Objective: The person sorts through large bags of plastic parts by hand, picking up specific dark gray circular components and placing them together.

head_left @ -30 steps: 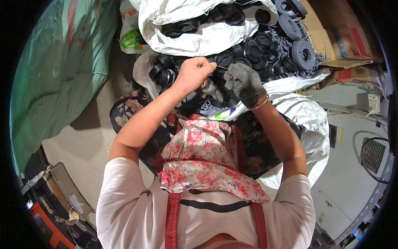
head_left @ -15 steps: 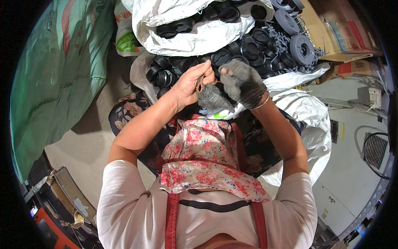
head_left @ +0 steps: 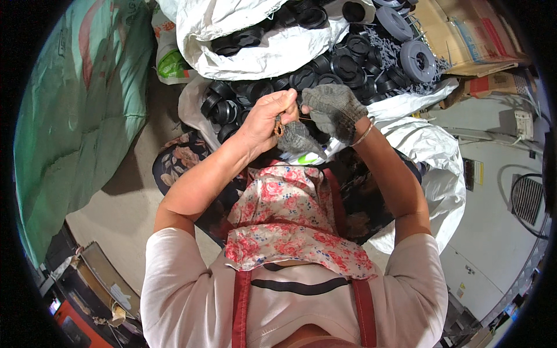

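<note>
My bare left hand [head_left: 272, 116] is closed on a grey knit glove [head_left: 297, 139]. The glove hangs below the fingers, its orange-brown cuff edge bunched by the palm. My right hand [head_left: 333, 109] wears a matching grey glove, with a bare fingertip showing. Its fingers are curled and pinched close beside the left fingertips; what they grip, if anything, is too small to make out. A thin orange strand seems to run from the held glove toward the right hand. Just beyond both hands lie several black round plastic parts [head_left: 347, 68] in an opened white sack [head_left: 194, 107].
A folded-back white sack [head_left: 249, 66] holds more black parts. Grey rings [head_left: 418, 61] and plastic scraps lie at the far right, by a cardboard box [head_left: 464, 40]. A green sack [head_left: 75, 116] stands left. A pale machine cabinet [head_left: 493, 232] is at right.
My right hand has come down and left, closer to the left fingertips. The left hand still holds the glove and has shifted slightly. The whole view has tilted a little.
</note>
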`<action>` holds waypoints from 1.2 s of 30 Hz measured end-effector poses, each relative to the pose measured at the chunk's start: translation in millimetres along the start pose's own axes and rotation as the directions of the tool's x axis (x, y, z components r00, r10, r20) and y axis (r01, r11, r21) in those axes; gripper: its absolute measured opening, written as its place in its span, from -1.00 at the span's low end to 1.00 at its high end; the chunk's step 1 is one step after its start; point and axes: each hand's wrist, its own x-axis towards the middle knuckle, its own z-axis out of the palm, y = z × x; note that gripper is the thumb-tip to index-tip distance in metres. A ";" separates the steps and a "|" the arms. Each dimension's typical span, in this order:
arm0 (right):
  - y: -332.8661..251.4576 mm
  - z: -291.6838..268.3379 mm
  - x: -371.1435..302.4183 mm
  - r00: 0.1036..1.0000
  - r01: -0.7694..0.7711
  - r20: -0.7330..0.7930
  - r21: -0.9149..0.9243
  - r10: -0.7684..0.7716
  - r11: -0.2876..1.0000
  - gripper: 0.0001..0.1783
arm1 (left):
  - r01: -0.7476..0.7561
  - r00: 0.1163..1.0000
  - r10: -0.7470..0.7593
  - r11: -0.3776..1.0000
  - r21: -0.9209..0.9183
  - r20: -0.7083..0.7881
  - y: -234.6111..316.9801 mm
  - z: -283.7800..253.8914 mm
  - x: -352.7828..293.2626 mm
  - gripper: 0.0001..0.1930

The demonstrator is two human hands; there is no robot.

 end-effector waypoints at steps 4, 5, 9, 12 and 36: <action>-1.4 0.2 11.1 0.972 -0.158 0.197 0.134 0.130 0.978 -0.77 | -0.030 0.998 0.031 0.999 0.023 -0.052 -1.4 -5.6 1.8 -0.63; -5.0 -0.3 12.8 0.938 -0.318 0.214 0.218 0.272 0.923 -0.78 | -0.028 0.995 0.032 0.998 0.050 -0.093 -0.4 -5.0 1.2 -0.63; -22.8 -5.6 12.8 0.842 -0.539 0.288 0.430 0.456 0.724 -0.78 | 0.024 0.996 -0.026 1.000 -0.018 -0.088 4.7 -3.6 -0.1 -0.63; -13.1 4.2 3.1 0.975 -0.193 0.154 0.254 0.158 0.948 -0.76 | 0.036 0.992 -0.042 0.998 -0.050 -0.122 3.7 -5.8 0.6 -0.66; -20.9 33.1 19.4 0.901 -0.430 0.084 0.052 0.425 0.901 -0.65 | -0.108 0.940 0.164 0.975 0.192 -0.300 -0.5 2.8 2.7 -0.71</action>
